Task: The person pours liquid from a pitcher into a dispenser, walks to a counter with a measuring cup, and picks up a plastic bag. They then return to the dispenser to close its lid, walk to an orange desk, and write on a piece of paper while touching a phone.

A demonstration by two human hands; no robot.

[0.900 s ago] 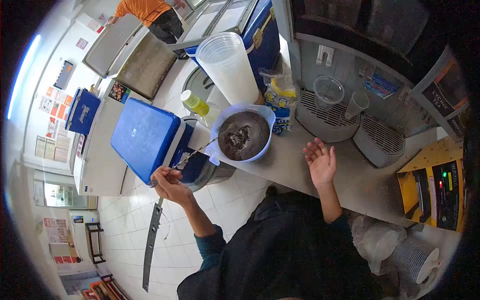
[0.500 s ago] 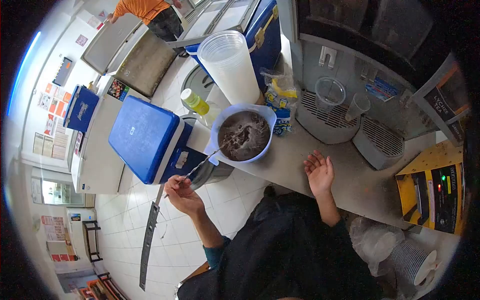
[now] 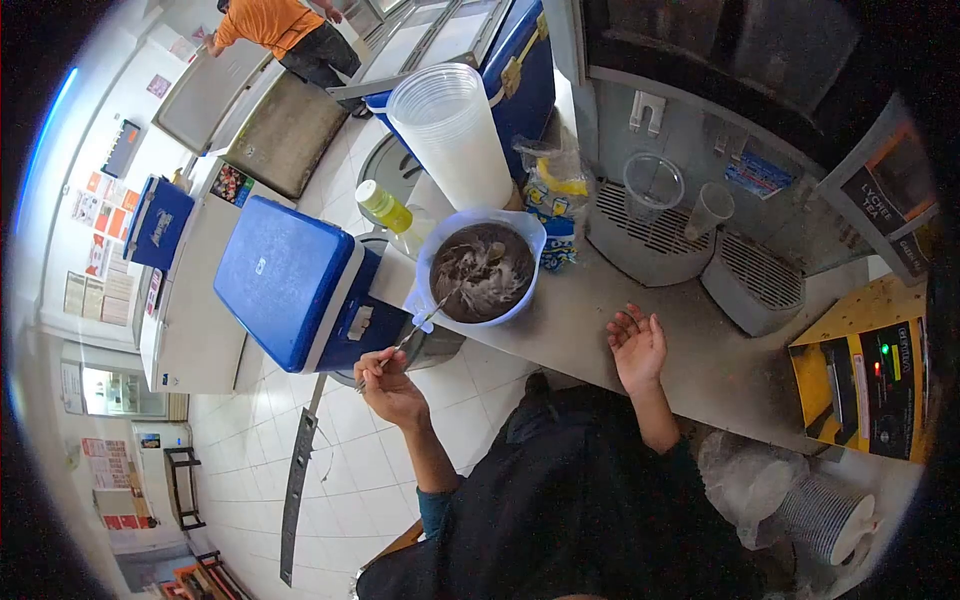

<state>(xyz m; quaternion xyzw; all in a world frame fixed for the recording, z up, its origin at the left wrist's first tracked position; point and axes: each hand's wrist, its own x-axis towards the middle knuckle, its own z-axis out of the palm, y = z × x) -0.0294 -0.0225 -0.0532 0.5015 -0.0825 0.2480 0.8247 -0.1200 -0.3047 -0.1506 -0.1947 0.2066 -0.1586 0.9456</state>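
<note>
A pale blue bowl [image 3: 537,245] of dark brown liquid stands at the counter's left edge, its surface swirled with lighter streaks. My left hand [image 3: 393,392] is closed round a bar spoon [image 3: 420,328] with a long, thin metal handle. The spoon slants over the bowl's near rim into the liquid, which hides its lower end. My right hand [image 3: 637,352] lies palm up at the front of the counter, fingers slightly curled and apart, holding nothing. Behind the bowl are a tall stack of clear plastic cups [image 3: 455,145] and a bottle with yellow-green contents [image 3: 390,212].
A yellow and blue plastic packet [image 3: 553,205] leans right of the bowl. Two clear cups, one large [image 3: 653,185], stand on the dispenser's drip trays [image 3: 655,240]. A black and yellow machine [image 3: 860,375] sits far right. A blue cooler [image 3: 285,285] stands left; a person in orange [image 3: 275,28] bends behind.
My left hand has swung right and slightly down with the spoon, and the swirl in the liquid has changed shape. My right hand stays put. The person behind has shifted slightly.
</note>
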